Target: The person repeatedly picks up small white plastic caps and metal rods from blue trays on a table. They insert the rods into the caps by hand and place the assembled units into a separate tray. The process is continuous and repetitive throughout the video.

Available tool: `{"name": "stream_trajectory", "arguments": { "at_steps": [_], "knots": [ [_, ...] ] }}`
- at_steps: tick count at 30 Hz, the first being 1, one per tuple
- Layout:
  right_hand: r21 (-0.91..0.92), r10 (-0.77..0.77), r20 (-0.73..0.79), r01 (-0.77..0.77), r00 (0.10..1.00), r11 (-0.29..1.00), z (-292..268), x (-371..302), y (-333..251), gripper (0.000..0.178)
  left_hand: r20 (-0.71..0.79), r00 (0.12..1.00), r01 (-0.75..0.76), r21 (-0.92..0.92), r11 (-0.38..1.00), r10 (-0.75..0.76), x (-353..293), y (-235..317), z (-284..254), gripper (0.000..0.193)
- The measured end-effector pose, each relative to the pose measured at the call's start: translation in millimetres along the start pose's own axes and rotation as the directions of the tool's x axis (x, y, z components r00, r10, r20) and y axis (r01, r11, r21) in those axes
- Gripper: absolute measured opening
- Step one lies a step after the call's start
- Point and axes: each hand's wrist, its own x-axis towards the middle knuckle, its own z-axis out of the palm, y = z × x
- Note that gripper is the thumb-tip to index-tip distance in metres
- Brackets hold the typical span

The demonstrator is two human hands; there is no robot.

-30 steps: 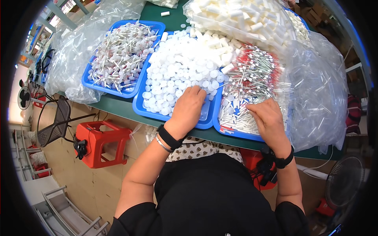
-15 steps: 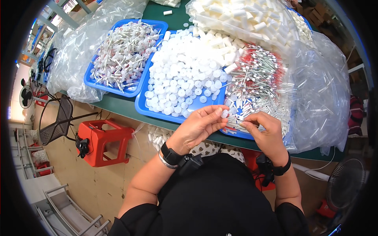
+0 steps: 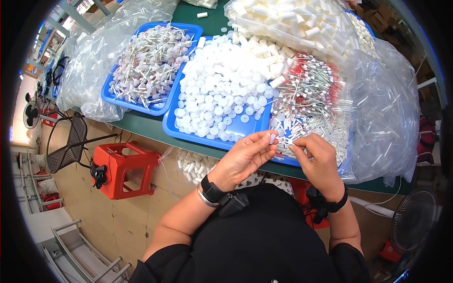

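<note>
The fingers of the left hand [image 3: 245, 160] pinch a small, round, translucent white plastic disc [image 3: 272, 138]. Just to their right, the fingers of the right hand [image 3: 319, 158] are bent together; what they grip, I cannot tell. Beyond the left fingers, a blue rectangular plastic tray [image 3: 255, 126] with similar discs [image 3: 212, 101] rests on the green bench [image 3: 186, 16].

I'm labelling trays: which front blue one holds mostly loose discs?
The middle blue tray, heaped with loose discs; the left tray holds disc-fitted sticks, the right tray slim rods.
</note>
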Motion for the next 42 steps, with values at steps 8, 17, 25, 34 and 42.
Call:
{"name": "stream_trajectory", "arguments": {
  "at_steps": [8, 17, 25, 34, 42],
  "knots": [
    [-0.193, -0.262, -0.055, 0.247, 0.963, 0.949, 2, -1, -2, 0.013, -0.098, 0.993, -0.061, 0.074, 0.995, 0.068, -2, -3, 12, 0.031],
    [-0.031, -0.100, -0.068, 0.098, 0.993, 0.995, 11, -5, -5, 0.008, -0.028, 0.999, 0.015, -0.022, 1.000, -0.016, 0, -13, 13, 0.030],
    [0.438, 0.339, 0.006, -0.308, 0.941, 0.845, 24, -13, -2, 0.006, 0.002, 1.000, -0.011, 0.075, 0.997, 0.011, 2, -22, 12, 0.032],
    [0.115, 0.127, 0.083, -0.136, 0.988, 0.984, 0, 4, 16, 0.006, -0.077, 0.985, -0.138, 0.157, 0.978, 0.152, -2, -4, 11, 0.031],
    [-0.411, -0.224, 0.279, 0.327, 0.934, 0.851, 9, 5, 43, 0.008, -0.129, 0.972, -0.167, 0.201, 0.965, 0.195, -4, 0, 10, 0.030]
  ]
}}
